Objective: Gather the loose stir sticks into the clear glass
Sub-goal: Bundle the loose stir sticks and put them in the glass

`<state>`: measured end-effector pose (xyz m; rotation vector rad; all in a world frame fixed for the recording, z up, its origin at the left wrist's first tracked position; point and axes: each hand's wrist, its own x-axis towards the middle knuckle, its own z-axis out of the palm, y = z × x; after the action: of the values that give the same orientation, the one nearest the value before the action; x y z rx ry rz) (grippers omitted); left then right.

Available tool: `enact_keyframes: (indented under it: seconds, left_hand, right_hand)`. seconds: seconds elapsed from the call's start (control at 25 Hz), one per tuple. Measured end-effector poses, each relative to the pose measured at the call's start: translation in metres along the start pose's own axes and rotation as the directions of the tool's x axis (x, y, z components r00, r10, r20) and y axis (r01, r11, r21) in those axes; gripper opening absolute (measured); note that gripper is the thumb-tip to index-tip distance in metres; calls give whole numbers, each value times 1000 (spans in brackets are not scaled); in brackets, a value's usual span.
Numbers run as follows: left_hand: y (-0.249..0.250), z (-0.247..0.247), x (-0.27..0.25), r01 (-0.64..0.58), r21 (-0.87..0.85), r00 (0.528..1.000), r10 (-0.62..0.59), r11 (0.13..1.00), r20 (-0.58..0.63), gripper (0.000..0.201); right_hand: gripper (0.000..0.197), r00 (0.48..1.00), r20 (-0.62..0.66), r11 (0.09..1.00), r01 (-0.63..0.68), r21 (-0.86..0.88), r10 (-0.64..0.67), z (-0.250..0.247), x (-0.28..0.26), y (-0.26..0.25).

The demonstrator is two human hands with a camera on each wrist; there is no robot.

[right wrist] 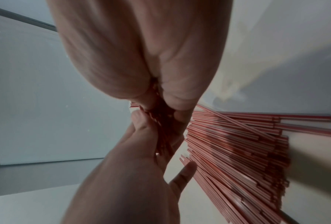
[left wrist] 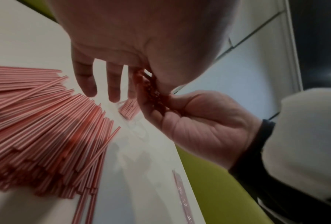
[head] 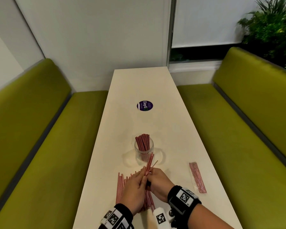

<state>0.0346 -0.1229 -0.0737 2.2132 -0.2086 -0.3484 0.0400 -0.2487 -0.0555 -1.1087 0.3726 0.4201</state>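
Small bundle (head: 149, 164) pinched between right hand (head: 157, 184) and left hand (head: 135, 189), both curled on it. Glass (head: 144, 148) just beyond, part filled. Loose sticks (head: 122, 184) under hands. Risk: splayed tips catching rim, spilling.

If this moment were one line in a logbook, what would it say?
both hands: left hand and right hand hold a small bunch of red-and-white striped stir sticks | clear glass: part-filled | loose pile: on table
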Motion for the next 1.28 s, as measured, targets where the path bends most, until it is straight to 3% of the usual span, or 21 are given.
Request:
enact_keyframes:
  seconds: [0.08,0.12,0.32,0.44,0.6,0.76,0.96,1.12,1.2,1.28]
  left_hand:
    - [8,-3,3,-25,220,997,41,975,-71,45]
    - [13,-4,5,-22,252,991,54,967,-120,45]
    - [26,-1,11,1,-38,973,-9,999,-229,39]
    - [36,-7,9,8,72,966,11,997,-259,42]
    - [51,-16,12,5,339,960,90,941,-265,38]
    - [52,-26,14,-43,331,968,122,943,-220,40]
    - [49,-41,18,-59,-76,986,46,995,-161,41]
    - [55,-57,31,-34,-385,978,-49,922,-204,47]
    - [58,-57,38,-31,-399,980,-52,917,-194,33]
    - [61,-55,41,-35,-288,994,4,957,-108,11]
  right_hand:
    - [28,1000,-1,996,-7,90,8,3,-1,-8]
    - [29,1000,2,991,-10,131,10,5,-4,-12]
    - [35,1000,-16,970,1,244,3,14,-6,-21]
    - [34,1000,18,958,-26,285,21,15,-5,-34]
    - [33,1000,13,976,-6,216,3,18,-3,-47]
    - [36,1000,1,985,-6,170,6,13,-2,-43]
    - [25,999,12,990,-46,-134,48,3,3,-39]
    - [21,996,79,892,-3,-452,44,-3,-2,-44]
    - [16,990,130,838,19,-545,62,-2,-6,-48]
    - [9,985,161,729,62,-681,67,-1,-8,-50]
